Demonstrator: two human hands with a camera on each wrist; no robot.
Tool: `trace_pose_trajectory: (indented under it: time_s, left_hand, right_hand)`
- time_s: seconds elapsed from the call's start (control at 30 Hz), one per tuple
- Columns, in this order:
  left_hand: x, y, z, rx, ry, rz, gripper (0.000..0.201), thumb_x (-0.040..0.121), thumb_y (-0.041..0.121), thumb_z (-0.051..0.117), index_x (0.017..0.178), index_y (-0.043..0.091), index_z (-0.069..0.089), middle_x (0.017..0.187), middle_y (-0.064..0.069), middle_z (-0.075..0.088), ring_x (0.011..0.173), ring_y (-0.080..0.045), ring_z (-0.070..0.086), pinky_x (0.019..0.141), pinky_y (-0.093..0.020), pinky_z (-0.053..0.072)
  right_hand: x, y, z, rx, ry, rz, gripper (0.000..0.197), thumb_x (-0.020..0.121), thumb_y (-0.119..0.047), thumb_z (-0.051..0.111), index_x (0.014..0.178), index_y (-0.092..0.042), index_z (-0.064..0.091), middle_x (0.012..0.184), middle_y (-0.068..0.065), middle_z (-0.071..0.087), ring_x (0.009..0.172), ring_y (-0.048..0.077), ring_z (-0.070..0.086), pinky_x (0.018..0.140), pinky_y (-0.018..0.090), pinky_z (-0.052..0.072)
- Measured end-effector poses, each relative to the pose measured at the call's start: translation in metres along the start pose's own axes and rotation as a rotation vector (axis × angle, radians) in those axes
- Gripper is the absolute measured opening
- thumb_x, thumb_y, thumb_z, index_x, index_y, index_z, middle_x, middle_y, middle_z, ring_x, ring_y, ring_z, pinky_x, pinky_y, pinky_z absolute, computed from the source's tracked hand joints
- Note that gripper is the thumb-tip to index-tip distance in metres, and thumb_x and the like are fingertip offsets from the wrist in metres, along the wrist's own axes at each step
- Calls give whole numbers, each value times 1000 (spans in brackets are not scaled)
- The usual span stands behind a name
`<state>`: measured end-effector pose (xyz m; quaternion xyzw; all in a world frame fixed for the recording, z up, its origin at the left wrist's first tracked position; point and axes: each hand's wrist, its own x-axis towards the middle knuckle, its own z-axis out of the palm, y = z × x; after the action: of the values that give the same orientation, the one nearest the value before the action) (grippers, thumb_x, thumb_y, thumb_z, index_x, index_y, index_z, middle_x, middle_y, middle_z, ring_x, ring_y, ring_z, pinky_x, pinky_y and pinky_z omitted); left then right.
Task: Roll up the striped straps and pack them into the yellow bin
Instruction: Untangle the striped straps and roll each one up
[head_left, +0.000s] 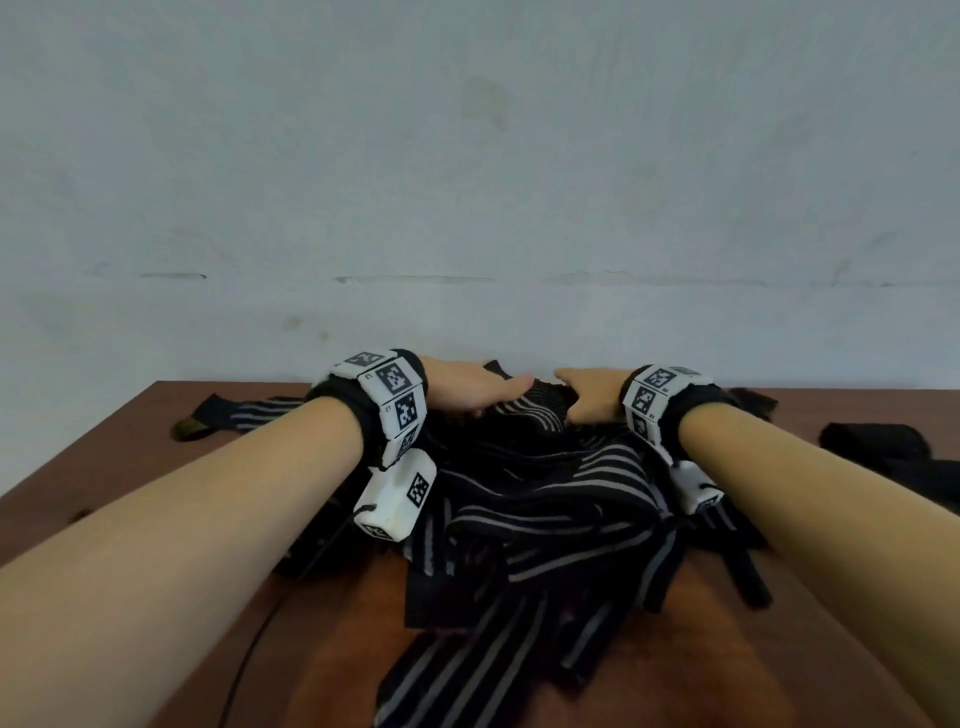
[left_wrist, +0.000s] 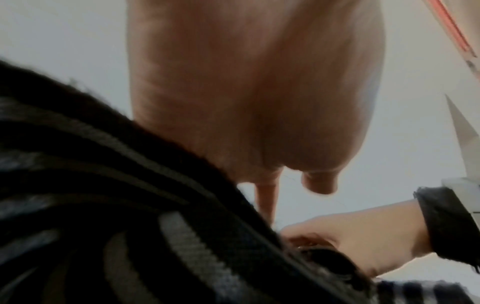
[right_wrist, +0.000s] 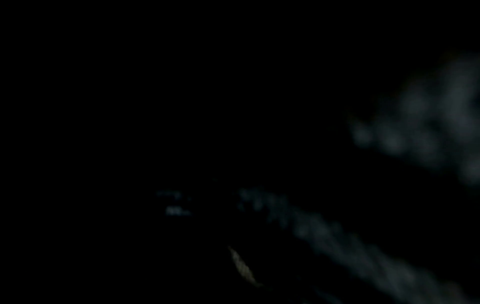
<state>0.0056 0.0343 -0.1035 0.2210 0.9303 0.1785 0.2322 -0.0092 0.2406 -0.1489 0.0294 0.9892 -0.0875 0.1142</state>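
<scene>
A tangled pile of black straps with grey stripes (head_left: 545, 499) lies on the brown table (head_left: 130, 467). Both hands reach over the pile's far side, near the wall. My left hand (head_left: 467, 389) rests on top of the pile, thumb pointing right. In the left wrist view its palm (left_wrist: 254, 92) hangs over the straps (left_wrist: 130, 205), and one straight finger (left_wrist: 265, 201) dips behind them. My right hand (head_left: 592, 397) curls its fingers (left_wrist: 306, 236) into a strap at the pile's top. The right wrist view is dark. No yellow bin is in view.
A pale wall (head_left: 467, 182) rises just behind the table's far edge. One strap end with an olive tab (head_left: 189, 426) lies at the far left. A black bundle (head_left: 872, 441) sits at the far right. A thin cable (head_left: 249, 654) runs along the near left.
</scene>
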Motion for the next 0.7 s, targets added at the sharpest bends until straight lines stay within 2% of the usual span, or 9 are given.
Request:
trace_pose_trajectory:
  time_s: [0.07,0.13,0.2,0.27,0.37,0.43,0.5,0.6,0.7]
  left_hand:
    - [-4,0,0,-76,-15,47,67,108,59,16,130,15,63,128,-7,66,110,-20,59,99,-24,44]
    - [-13,0,2,-82,-37,51,72,104,66,15,140,21,58,140,-6,62,128,-23,57,117,-31,36]
    - [-19,-2,3,-26,-23,-1,76,103,68,15,154,21,45,159,-7,45,147,-26,42,126,-36,23]
    - [-24,-1,2,17,-7,-30,76,105,65,14,158,17,40,166,-7,35,152,-24,33,124,-33,18]
    - [-26,-4,0,109,29,-43,73,107,62,14,157,16,41,167,-8,33,153,-24,31,122,-31,18]
    - [-24,-11,-2,156,51,-74,79,103,70,16,157,19,43,167,-8,33,153,-26,31,124,-34,17]
    - [-22,-13,-2,187,118,-79,91,92,85,20,154,24,48,165,-8,37,151,-30,35,124,-39,21]
    - [-32,0,-4,103,318,-23,88,90,82,42,156,24,43,161,-15,39,148,-35,37,122,-42,29]
    - [-50,21,-5,-318,421,171,88,89,56,73,157,16,35,159,-11,42,144,-27,42,115,-36,37]
  right_hand:
    - [-3,2,-4,22,84,-7,59,86,-17,74,141,-9,54,139,15,62,124,31,59,104,35,47]
    - [-10,5,-9,77,178,-16,61,83,-19,81,138,-12,57,135,11,64,123,31,59,101,33,46]
    - [-19,9,-16,136,274,-44,59,83,-21,82,136,-13,58,134,12,64,123,31,59,99,33,44]
    - [-29,13,-26,207,383,-84,50,85,-19,80,130,-13,61,127,12,66,118,31,61,93,30,43]
    - [-48,20,-43,371,544,-145,34,86,-17,79,115,-19,63,108,6,70,103,26,64,88,31,46]
    - [-64,21,-56,461,629,-197,25,88,-14,76,106,-22,62,96,-1,68,92,21,64,83,31,47]
    - [-83,16,-67,501,649,-254,17,90,-11,74,104,-16,65,90,-2,66,84,17,62,80,32,49]
    - [-109,4,-79,514,618,-305,18,92,-9,72,109,-8,66,93,5,69,82,21,65,79,36,55]
    - [-134,-8,-87,619,658,-352,21,93,-4,70,113,-7,65,104,18,72,91,36,72,80,46,60]
